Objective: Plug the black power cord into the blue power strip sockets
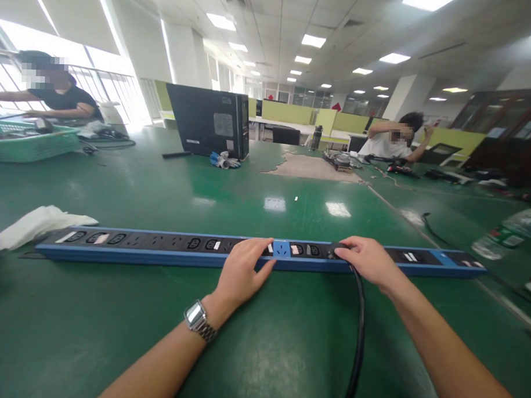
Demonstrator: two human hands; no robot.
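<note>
**Black cable, long power strip on green table**

Left hand clasps strip across its width; right hand grips plug against its top. Strip likely rigid, fairly heavy, smooth; lift by both ends. Cable looks thick, springy; take it by the plug. Far left, basket: dark items, unclear. Right, bottle: contents can't be told.

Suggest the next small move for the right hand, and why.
Probably press the plug straight down, gently: the right hand grips it at the power strip, the left hand rests on the strip, and the cable curves toward the wearer, which might tilt it. Whether it's fully seated, I can't tell.
</note>
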